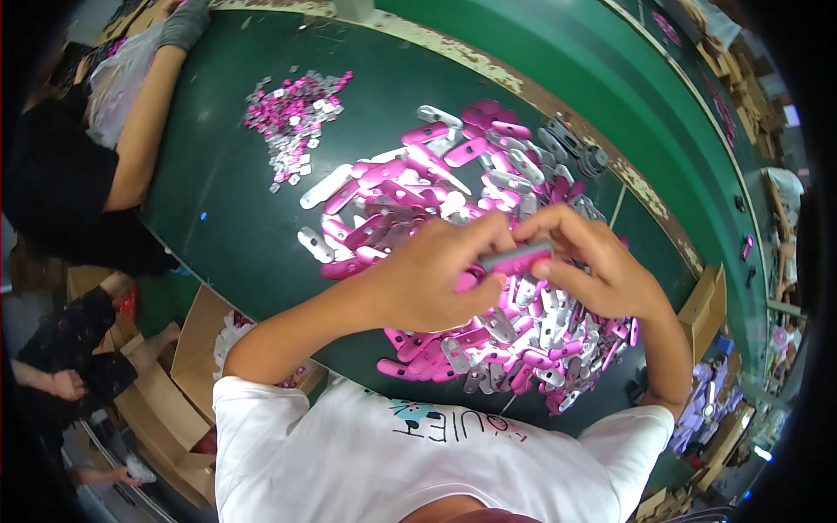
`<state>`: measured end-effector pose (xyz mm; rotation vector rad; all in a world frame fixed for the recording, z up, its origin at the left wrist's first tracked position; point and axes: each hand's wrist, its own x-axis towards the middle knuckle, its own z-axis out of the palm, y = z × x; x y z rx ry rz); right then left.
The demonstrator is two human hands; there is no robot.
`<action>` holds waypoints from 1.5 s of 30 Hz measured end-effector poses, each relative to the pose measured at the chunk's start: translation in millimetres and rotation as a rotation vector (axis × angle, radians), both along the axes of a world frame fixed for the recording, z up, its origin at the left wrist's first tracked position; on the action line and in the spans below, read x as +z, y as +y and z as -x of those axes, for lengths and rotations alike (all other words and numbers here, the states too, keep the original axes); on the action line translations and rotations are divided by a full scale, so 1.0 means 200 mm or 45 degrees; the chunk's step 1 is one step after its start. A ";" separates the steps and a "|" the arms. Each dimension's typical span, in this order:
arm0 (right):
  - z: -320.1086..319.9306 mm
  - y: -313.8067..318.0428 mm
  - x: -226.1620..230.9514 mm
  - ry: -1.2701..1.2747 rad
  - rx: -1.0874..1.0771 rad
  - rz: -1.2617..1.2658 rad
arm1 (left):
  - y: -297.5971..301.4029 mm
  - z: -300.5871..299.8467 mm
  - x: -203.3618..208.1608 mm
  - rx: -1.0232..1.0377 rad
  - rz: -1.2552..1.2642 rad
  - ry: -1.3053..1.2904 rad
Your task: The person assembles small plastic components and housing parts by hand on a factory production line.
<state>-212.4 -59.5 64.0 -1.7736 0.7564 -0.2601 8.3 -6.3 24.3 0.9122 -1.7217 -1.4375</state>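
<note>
the person's white shirt (366,462) is filling the bottom of the view, with both forearms reaching up from it over the green bench (218,200). the left hand (436,275) and the right hand (602,266) are meeting above the bench, and both are gripping one pink piece (516,258) between them, the left fingers curling onto its near end and the right fingertips pinching its far end. the piece is sitting roughly level, lifted clear of the parts below. under and around the hands a big pile (453,200) of pink and silver flat parts is spreading across the bench, running from just in front of the shirt up toward the far edge. a cardboard box (187,349) is sitting at the lower left, below the bench edge, and another box (702,305) is standing at the right edge. farther out, to the upper left, a small heap (292,118) of little pink and silver bits is lying well apart from the big pile. beyond that, another person's arm (148,122) is resting along the bench's left edge.
</note>
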 end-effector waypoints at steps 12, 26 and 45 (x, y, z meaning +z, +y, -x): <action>0.01 0.12 0.03 0.095 0.182 0.168 | 0.03 0.01 -0.03 -0.130 0.427 0.070; 0.45 -0.70 -0.20 0.487 -0.837 1.434 | -0.05 -0.03 -0.04 0.763 0.942 -0.612; 0.30 -0.34 -0.26 0.573 -0.582 1.107 | -0.13 -0.04 -0.10 0.539 0.985 -1.026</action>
